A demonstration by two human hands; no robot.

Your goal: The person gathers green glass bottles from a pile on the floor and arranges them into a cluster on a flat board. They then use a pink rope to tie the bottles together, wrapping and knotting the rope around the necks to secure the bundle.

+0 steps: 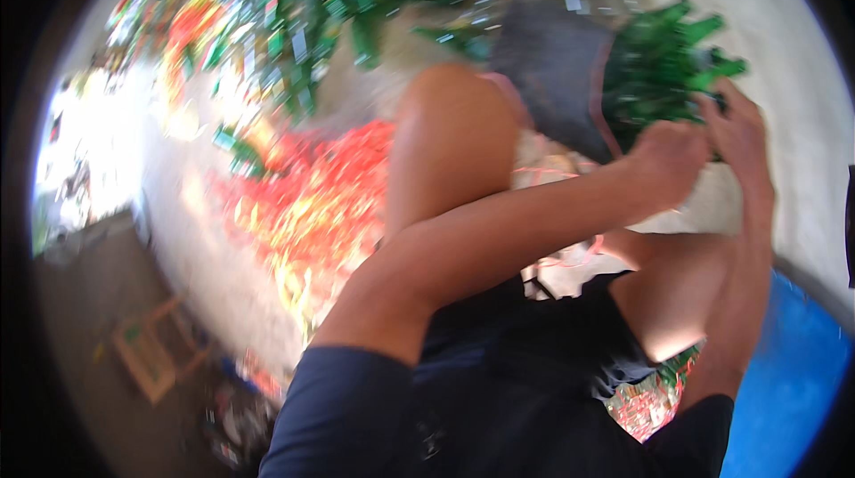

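Observation:
A dark sack or sheet [551, 71] with a reddish edge lies beyond my knees, at the upper right. Green glass bottles [651, 71] are bunched at its mouth, their necks pointing outward to the right. My left hand [673, 159] reaches across my body to the near side of the bunch, its fingers curled; whatever they hold is hidden. Against the right side of the bunch is my right hand [738, 127], thumb and a finger beside a bottle neck [725, 72]. Blur hides whether it grips that neck.
Many green bottles [300, 44] with labels cover the floor at the upper left. A heap of red and yellow strips [320, 191] spreads beside my left knee. A blue surface [788, 378] lies at the lower right, a small wooden stool or frame [150, 351] at the lower left.

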